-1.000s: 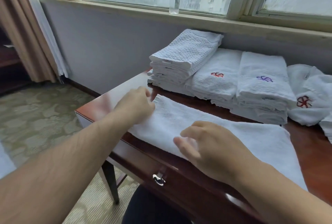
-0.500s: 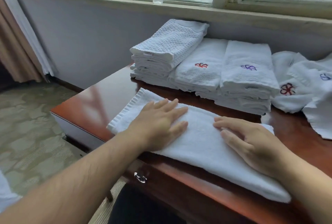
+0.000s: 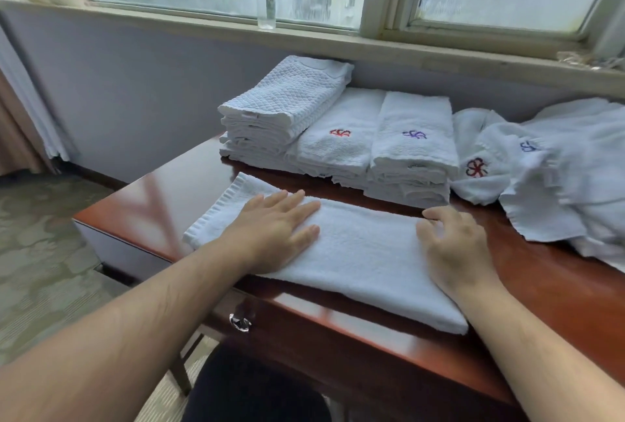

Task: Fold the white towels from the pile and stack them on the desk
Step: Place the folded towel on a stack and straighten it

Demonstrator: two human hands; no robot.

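Left hand (image 3: 270,228) flat on towel (image 3: 355,252), right hand (image 3: 449,239) at far edge

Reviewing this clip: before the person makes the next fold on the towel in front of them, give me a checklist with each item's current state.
1. Towel lies flat on the desk in a long strip: ok.
2. Left hand presses flat on the towel's left part: ok.
3. Right hand has a grip on the right part: cannot tell; fingers curled on the cloth.
4. Near edge fully on the desk: not ok, it overhangs slightly.
5. Folded stacks stand apart from the towel: ok.
6. Unfolded pile stays off the towel: ok.
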